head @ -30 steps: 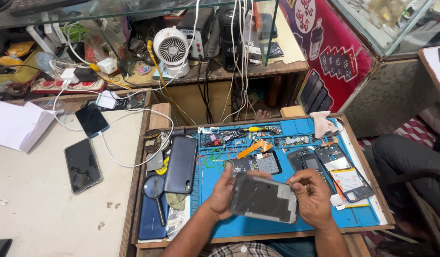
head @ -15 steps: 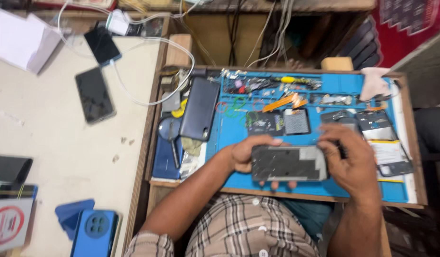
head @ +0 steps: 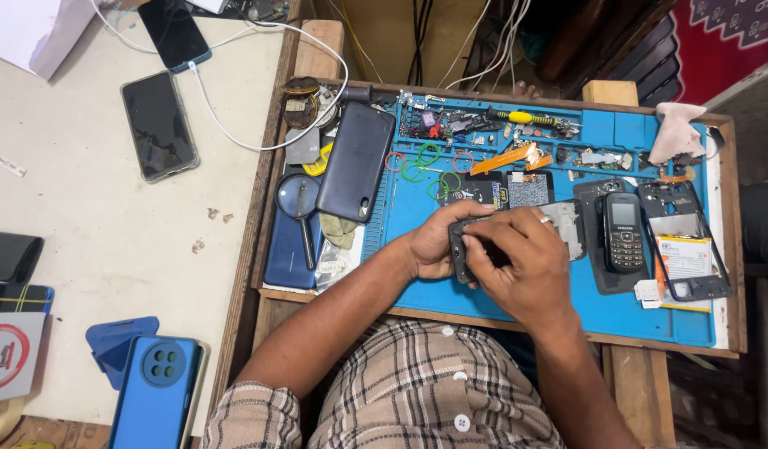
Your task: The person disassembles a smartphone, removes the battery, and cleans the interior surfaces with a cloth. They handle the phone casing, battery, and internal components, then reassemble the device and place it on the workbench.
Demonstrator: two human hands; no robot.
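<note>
Both my hands hold an opened grey phone body point(head: 567, 229) low over the blue work mat point(head: 417, 241). My left hand point(head: 438, 241) grips its left end. My right hand point(head: 517, 262) lies across the top and covers most of it, a ring on one finger. Only the phone's right part shows past my fingers. A small black keypad phone point(head: 623, 233) lies just to the right on a dark back cover.
On the mat lie a dark phone point(head: 356, 160), a magnifying glass point(head: 299, 199), coloured rubber rings point(head: 425, 162), a yellow screwdriver point(head: 525, 117), small parts and an empty phone frame point(head: 687, 241). Left, the white counter carries a black phone point(head: 158, 125) and a blue phone point(head: 158, 391).
My head has moved closer and lower over the tray. My right hand has shifted left over the phone body, now covering most of it.
</note>
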